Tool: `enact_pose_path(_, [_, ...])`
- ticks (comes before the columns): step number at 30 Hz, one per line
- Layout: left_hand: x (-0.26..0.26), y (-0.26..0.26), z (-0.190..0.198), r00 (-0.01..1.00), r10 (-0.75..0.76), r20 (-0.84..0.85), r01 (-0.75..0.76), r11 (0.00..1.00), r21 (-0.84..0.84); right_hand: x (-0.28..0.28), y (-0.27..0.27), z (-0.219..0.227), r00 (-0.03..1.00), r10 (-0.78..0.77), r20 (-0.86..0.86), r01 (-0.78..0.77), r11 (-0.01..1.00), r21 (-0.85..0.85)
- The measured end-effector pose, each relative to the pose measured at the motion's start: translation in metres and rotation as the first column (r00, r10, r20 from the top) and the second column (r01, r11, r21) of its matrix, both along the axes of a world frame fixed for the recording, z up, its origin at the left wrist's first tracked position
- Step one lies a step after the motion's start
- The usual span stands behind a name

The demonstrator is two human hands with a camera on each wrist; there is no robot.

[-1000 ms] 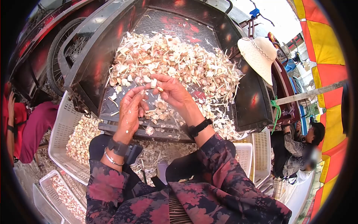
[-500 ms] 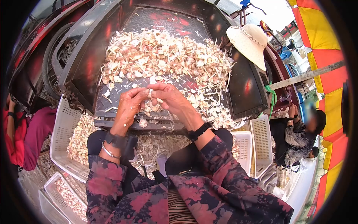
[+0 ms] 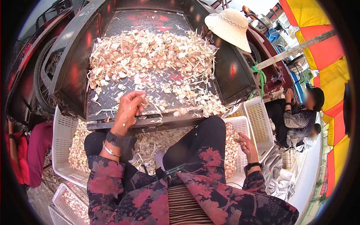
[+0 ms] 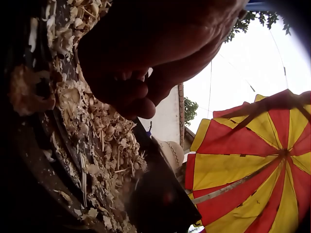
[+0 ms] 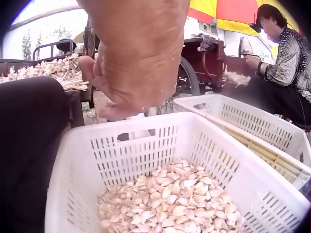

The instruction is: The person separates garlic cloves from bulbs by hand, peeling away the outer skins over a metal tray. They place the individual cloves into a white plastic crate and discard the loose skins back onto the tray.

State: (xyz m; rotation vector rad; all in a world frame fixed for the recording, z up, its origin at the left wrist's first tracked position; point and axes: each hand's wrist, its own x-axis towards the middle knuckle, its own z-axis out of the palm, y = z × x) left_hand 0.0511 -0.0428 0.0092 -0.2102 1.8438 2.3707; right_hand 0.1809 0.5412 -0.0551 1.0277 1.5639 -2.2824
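Garlic cloves [image 5: 170, 204] lie heaped in the white slotted crate [image 5: 146, 145] beside the seated person's right knee, and the right hand [image 3: 246, 145] hangs directly over them, fingers loosely bent; from the wrist view I can't tell whether it grips anything. A second white crate [image 5: 252, 121] stands just behind the first. Between the person's knees the ground is littered with stalks and papery skins [image 3: 150, 144]. On the other side, near the left knee, a larger white basket [image 3: 62, 138] holds more peeled cloves.

Further forward, the left hand [image 3: 129, 108] rests at the near edge of the dark chequer-plate cart bed [image 3: 108, 101], fingers curled together, possibly pinching a small piece, though the close view is too dark to be sure. Loose scraps sit just beside it. Beyond, a broad pile of unpeeled garlic and stems [image 3: 150, 52] covers the middle of the bed. A pale straw hat [image 3: 228, 28] sits on the cart's far right rim. Off to the right, another person [image 3: 298, 116] sits under a red and yellow umbrella [image 4: 252, 165]
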Motion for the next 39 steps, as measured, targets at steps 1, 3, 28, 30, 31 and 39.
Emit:
enact_pose_path(1, [0.001, 0.005, -0.001, 1.0, -0.018, -0.01, 0.018, 1.0, 0.011, 0.012, 0.023, -0.02, 0.996, 0.004, 0.091, -0.011, 0.997, 0.075])
enact_pose_path(3, [0.0, 0.011, -0.007, 0.998, -0.059, 0.001, 0.059, 0.998, 0.002, 0.019, 0.033, -0.026, 0.997, -0.026, 0.072, 0.019, 0.996, 0.093])
enact_pose_path(28, [0.001, 0.001, 0.002, 1.0, -0.01, 0.017, 0.007, 0.983, 0.182, -0.289, -0.5, 0.081, 0.358, 0.838, -0.413, -0.494, 0.545, 0.677])
enact_pose_path(30, [0.0, -0.01, 0.004, 0.999, 0.043, 0.021, -0.047, 0.976, 0.212, -0.302, -0.525, 0.06, 0.301, 0.925, -0.234, -0.445, 0.353, 0.823])
enact_pose_path(31, [-0.001, -0.015, 0.004, 0.996, 0.089, 0.023, -0.092, 0.966, 0.243, -0.307, -0.537, 0.042, 0.275, 0.947, -0.168, -0.405, 0.273, 0.873])
enact_pose_path(39, [0.0, -0.029, 0.003, 0.993, 0.116, 0.031, -0.12, 0.947, 0.299, -0.292, -0.534, 0.024, 0.082, 0.989, -0.12, 0.019, 0.119, 0.993])
